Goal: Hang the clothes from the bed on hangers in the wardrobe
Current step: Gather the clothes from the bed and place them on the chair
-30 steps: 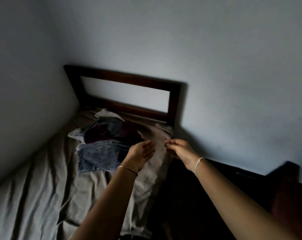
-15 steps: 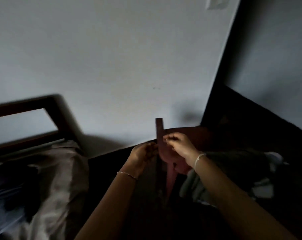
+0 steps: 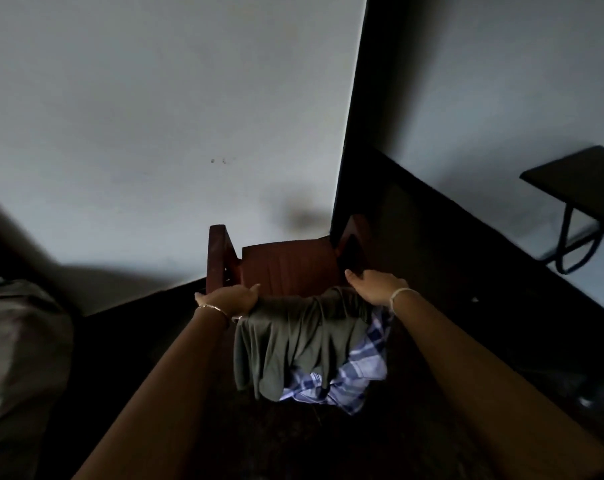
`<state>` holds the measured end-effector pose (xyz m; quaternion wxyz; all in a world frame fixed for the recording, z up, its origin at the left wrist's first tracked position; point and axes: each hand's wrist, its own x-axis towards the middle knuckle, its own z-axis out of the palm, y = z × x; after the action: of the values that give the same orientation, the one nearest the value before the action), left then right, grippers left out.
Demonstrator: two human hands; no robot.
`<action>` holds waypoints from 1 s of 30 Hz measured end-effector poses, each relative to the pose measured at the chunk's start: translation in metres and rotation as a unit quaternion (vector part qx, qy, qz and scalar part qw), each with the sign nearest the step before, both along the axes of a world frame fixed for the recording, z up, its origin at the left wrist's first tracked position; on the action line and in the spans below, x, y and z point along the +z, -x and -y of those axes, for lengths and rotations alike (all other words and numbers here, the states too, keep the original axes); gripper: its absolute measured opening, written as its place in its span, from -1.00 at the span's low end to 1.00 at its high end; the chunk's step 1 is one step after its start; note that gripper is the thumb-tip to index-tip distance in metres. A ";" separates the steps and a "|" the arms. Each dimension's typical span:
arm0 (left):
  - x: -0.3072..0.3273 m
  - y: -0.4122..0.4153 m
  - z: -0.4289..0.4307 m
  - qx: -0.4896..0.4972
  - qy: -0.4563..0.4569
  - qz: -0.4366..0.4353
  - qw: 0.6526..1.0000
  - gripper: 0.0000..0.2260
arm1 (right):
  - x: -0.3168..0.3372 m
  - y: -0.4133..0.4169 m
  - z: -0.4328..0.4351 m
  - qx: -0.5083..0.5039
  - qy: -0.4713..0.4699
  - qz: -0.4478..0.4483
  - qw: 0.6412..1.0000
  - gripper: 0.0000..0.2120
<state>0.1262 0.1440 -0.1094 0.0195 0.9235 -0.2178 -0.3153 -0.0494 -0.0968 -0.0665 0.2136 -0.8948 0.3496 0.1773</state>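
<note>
- An olive-green cloth garment is seen draped over the near rail of a reddish-brown wooden chair. A blue-and-white checked cloth hangs beneath it, touching it.
- The left end of its top edge is gripped by the left hand, the fingers curled over the cloth.
- The right end is covered by the right hand, thumb stretched out; whether its fingers are closed on cloth cannot be told in the dim light.
- The bed with a grey-beige sheet lies well apart at the left; no wardrobe or hanger is shown.
- The step in hand is judged to be picking up a garment, with the hanging not yet begun.
- For the next move, a firm hold at both ends would be needed, so that the garment is lifted clear without the checked cloth being dragged along.
</note>
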 end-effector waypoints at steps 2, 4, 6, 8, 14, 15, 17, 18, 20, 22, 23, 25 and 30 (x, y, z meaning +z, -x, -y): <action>-0.018 -0.013 0.012 0.011 -0.012 -0.053 0.998 0.05 | -0.008 -0.006 0.010 0.021 0.007 -0.083 0.996 -0.10; -0.020 -0.014 0.024 0.025 0.016 -0.124 0.992 0.17 | -0.014 -0.017 0.014 0.019 -0.007 -0.117 0.993 0.00; 0.005 0.000 0.037 0.041 0.040 -0.185 0.981 0.08 | -0.020 -0.029 0.013 0.012 -0.078 -0.114 0.990 -0.01; 0.019 0.006 0.052 0.049 0.068 -0.232 0.969 -0.18 | -0.026 -0.042 0.011 0.022 -0.163 -0.100 0.981 -0.13; 0.023 0.006 0.083 0.058 0.162 -0.277 0.945 -0.55 | -0.049 -0.077 0.004 0.112 -0.279 -0.113 0.947 -0.10; 0.019 0.004 0.082 0.071 0.199 -0.279 0.937 -0.59 | -0.052 -0.079 0.004 0.110 -0.295 -0.100 0.944 -0.12; 0.012 0.000 0.075 0.112 0.261 -0.278 0.918 -0.60 | -0.059 -0.082 0.005 0.051 -0.326 -0.030 0.944 -0.42; 0.010 0.000 0.070 0.147 0.295 -0.284 0.901 -0.55 | -0.061 -0.081 0.006 0.017 -0.348 0.008 0.937 -0.53; 0.011 -0.001 0.061 0.216 0.362 -0.322 0.848 -0.62 | -0.056 -0.075 0.009 -0.074 -0.400 0.086 0.910 -0.45; 0.021 0.009 0.051 0.277 0.442 -0.356 0.775 -0.75 | -0.040 -0.066 0.009 -0.167 -0.476 0.141 0.852 -0.50; 0.030 0.015 0.047 0.294 0.475 -0.367 0.744 -0.73 | -0.028 -0.061 0.005 -0.199 -0.529 0.159 0.810 -0.63; 0.046 0.026 0.036 0.305 0.519 -0.381 0.701 -0.68 | -0.006 -0.052 -0.009 -0.226 -0.603 0.194 0.740 -0.78; 0.071 0.057 -0.005 0.334 0.596 -0.373 0.628 -0.51 | 0.040 -0.037 -0.061 -0.200 -0.633 0.224 0.714 -0.80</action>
<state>0.0694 0.1490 -0.0380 0.7488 0.5238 -0.0091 -0.4060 -0.0124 -0.0359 -0.0267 0.8327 -0.4730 0.2680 0.1051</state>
